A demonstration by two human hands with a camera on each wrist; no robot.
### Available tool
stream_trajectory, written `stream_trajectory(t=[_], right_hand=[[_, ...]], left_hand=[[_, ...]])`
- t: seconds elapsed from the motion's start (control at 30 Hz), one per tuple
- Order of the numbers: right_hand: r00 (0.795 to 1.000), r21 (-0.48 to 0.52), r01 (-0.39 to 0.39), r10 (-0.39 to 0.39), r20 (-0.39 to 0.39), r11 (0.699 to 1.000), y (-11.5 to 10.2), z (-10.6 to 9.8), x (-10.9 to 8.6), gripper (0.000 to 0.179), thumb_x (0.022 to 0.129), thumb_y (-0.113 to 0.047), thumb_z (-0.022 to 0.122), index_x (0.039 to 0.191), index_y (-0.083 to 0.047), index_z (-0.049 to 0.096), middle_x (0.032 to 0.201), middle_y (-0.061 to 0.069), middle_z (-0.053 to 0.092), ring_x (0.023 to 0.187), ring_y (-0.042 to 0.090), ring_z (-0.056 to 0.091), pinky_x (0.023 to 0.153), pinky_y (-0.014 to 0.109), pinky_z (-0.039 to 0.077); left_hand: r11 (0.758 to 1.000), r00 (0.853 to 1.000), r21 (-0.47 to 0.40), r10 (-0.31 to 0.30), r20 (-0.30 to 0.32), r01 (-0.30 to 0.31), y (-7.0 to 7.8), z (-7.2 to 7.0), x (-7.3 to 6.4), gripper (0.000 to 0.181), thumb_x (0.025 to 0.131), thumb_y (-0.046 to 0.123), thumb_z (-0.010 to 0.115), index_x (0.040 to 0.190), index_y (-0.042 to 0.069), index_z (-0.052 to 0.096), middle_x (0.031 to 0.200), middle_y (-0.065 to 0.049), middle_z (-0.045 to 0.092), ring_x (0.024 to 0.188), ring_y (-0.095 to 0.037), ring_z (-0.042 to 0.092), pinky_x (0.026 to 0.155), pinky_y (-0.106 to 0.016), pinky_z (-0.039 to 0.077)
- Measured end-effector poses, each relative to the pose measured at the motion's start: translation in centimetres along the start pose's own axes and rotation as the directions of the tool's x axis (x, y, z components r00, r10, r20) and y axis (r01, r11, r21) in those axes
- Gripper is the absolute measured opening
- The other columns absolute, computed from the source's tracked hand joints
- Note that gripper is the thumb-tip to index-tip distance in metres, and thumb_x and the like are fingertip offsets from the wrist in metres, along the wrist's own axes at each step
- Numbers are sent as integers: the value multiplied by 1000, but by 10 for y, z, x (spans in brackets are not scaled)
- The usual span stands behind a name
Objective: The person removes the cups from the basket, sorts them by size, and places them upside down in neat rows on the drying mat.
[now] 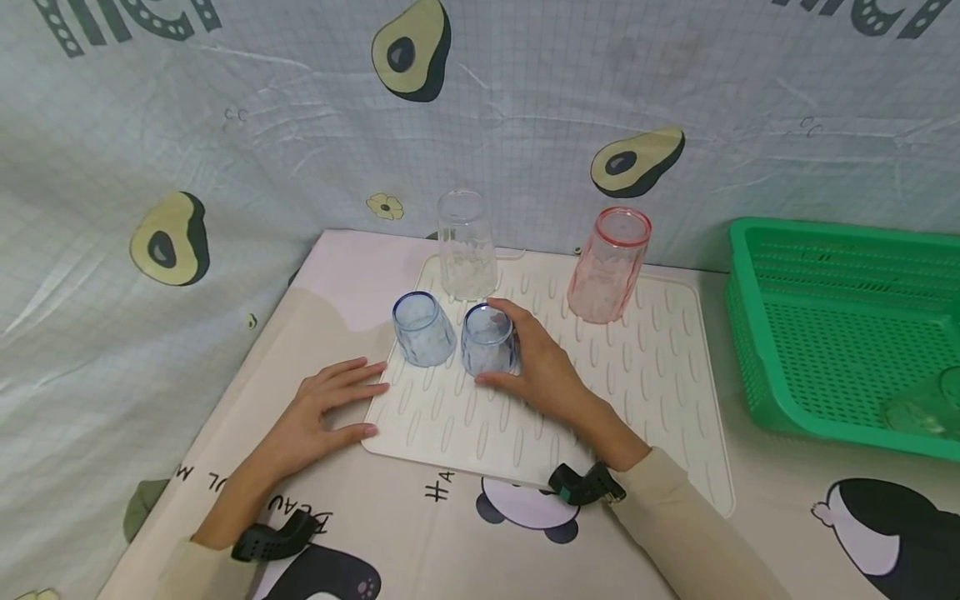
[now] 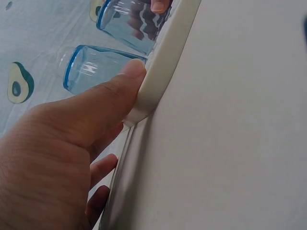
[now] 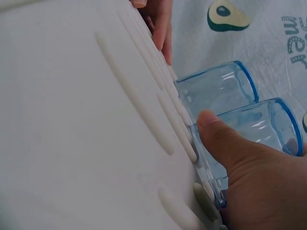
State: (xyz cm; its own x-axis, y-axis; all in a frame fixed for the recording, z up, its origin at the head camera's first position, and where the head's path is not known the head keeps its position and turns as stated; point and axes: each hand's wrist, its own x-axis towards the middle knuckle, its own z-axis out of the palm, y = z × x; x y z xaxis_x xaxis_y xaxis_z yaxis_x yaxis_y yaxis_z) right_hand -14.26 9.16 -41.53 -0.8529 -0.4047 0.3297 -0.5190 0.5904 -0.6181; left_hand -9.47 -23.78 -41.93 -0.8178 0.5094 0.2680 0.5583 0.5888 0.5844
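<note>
My right hand grips a short blue-rimmed glass, thumb at its near side and fingers round the far side. That glass stands on a white ridged drying mat. Just left of it is a second blue-rimmed glass, upright on the mat. In the right wrist view the thumb lies against the held glass. My left hand rests at the mat's left edge, its fingers extended and fingertips on the rim. The left wrist view shows that thumb at the mat's raised edge.
A tall clear glass stands at the mat's back left, and a tall pink glass at its back right. To the right sits a green plastic basket with a clear glass lying inside. A patterned cloth hangs behind the table.
</note>
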Motion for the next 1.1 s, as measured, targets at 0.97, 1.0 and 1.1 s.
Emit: stream_trajectory(t=[0.97, 1.0, 1.1], right_hand=[[999, 101, 50, -49, -16, 994, 1, 0, 1, 106, 73, -26, 85, 151, -21, 13, 146, 9, 35, 131, 20, 39, 105, 41, 36], [998, 111, 57, -54, -26, 992, 2, -1, 1, 106, 73, -25, 85, 151, -21, 14, 144, 9, 38, 128, 19, 41, 104, 39, 38], [997, 135, 73, -68, -40, 988, 3, -2, 2, 105, 73, -23, 85, 150, -20, 15, 139, 9, 42, 122, 18, 44, 101, 36, 40]], left_hand=[[1000, 1000, -17, -16, -2, 16, 1, 0, -1, 53, 73, 20, 83, 123, 14, 67, 141, -1, 50, 135, -28, 32, 97, -56, 22], [1000, 1000, -17, -13, -3, 13, 1, 0, -1, 53, 73, 20, 83, 123, 14, 67, 141, -1, 50, 135, -28, 32, 97, -56, 22], [1000, 1000, -18, -9, -3, 9, 1, 0, 0, 53, 73, 20, 83, 123, 14, 67, 141, -2, 50, 135, -28, 32, 97, -56, 22]])
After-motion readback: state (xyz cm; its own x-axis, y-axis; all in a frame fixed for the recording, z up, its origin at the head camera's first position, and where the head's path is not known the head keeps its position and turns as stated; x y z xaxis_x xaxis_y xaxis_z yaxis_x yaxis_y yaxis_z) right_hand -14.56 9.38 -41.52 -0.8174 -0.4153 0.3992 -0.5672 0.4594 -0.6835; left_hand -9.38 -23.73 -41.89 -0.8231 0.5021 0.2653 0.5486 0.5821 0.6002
